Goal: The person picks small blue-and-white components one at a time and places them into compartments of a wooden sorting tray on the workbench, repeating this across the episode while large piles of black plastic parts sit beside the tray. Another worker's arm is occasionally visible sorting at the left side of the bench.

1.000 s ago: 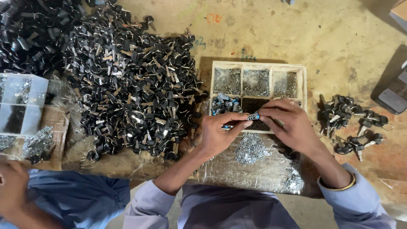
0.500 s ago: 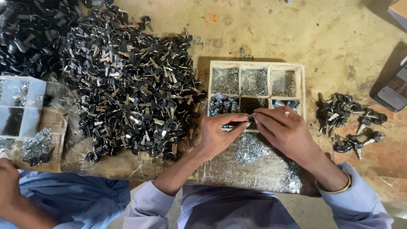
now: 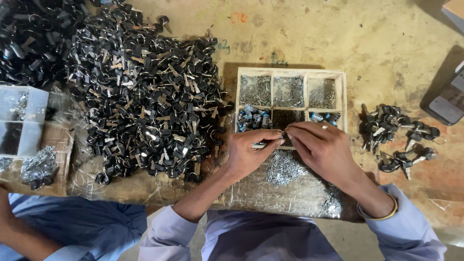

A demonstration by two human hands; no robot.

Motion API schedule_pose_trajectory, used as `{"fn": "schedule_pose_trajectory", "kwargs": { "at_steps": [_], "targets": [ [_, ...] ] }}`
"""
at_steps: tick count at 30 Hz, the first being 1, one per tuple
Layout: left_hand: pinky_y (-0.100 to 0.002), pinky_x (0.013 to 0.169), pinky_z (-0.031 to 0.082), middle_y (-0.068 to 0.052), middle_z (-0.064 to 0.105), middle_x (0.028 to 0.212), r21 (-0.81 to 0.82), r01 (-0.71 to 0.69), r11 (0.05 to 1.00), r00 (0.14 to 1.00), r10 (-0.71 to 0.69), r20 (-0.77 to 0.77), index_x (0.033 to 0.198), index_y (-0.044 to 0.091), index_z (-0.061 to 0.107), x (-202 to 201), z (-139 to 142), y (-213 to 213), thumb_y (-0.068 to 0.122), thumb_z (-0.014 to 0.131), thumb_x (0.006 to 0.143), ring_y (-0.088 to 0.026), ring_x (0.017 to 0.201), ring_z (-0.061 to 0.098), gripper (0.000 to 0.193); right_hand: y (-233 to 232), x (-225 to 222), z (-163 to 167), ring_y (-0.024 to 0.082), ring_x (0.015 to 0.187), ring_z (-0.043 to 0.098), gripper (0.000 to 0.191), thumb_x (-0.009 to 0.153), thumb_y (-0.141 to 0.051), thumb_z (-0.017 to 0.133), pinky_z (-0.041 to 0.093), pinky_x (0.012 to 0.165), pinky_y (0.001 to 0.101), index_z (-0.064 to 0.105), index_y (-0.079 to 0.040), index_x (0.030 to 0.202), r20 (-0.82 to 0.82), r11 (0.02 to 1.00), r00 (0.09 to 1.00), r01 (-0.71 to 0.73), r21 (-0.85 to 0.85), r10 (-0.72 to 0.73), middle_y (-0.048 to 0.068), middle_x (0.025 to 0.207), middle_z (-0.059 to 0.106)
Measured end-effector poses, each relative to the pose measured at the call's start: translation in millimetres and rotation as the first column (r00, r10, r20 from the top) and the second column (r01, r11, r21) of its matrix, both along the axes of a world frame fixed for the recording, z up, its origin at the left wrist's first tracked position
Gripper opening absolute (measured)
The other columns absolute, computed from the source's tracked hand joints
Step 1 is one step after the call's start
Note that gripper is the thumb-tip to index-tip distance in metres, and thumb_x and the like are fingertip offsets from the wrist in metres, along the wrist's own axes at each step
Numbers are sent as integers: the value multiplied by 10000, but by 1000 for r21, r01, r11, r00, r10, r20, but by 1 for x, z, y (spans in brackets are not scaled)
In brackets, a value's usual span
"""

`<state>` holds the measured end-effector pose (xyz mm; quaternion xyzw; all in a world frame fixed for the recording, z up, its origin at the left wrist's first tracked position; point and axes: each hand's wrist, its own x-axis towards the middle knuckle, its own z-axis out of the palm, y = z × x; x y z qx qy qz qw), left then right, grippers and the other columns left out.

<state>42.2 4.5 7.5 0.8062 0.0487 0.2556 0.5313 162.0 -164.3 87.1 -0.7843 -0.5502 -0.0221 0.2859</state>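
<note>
Fingers (image 3: 276,138) of both hands pinch a small metal part (image 3: 282,134) over the wooden tray (image 3: 344,99).

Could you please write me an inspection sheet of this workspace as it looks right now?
Surface: worn, stained tan table with scuff marks.
Job's things: small metal part pinched between both hands; wooden compartment tray with small metal pieces in its upper cells and blue-and-silver parts below; loose heap of silver parts in front of it.
Clutter: large pile of black-headed keys on the left; smaller bunch of keys on the right; clear plastic box at far left.
Grippers: left hand and right hand meet over the tray's lower edge, fingers closed on the part.
Cables: nothing seen.
Surroundings: another person's blue sleeve at lower left.
</note>
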Motion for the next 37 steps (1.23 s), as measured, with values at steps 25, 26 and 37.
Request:
{"fn": "schedule_pose_trajectory", "kwargs": {
  "at_steps": [25,26,37],
  "targets": [
    [-268,804,675,-104,792,1078,-21,1,1000,1000,-1,-20,1048,38,780,-1,-2,0,51,849,845,-201,945,803,215,-6,7,0,250,900,735,395,735,-26,753,590,782,383,746,-6,1130,102,984,982,-148,-95,158,104,1230,717],
    [-266,796,676,-102,794,1070,-15,-3,1000,1000,3,-19,1043,41,782,-2,-3,0,57,852,846,-198,936,805,210,-6,7,-2,247,898,734,431,702,-6,745,592,781,380,753,-6,1133,110,985,982,-146,-87,156,95,1236,715],
    [-279,787,688,-97,802,1060,-79,3,997,999,-7,-43,1019,65,791,-1,0,3,52,847,849,-198,918,815,179,-9,17,-56,179,934,693,233,941,107,665,611,826,287,778,-31,1091,-951,919,197,273,285,237,137,1188,697]
  ]
}}
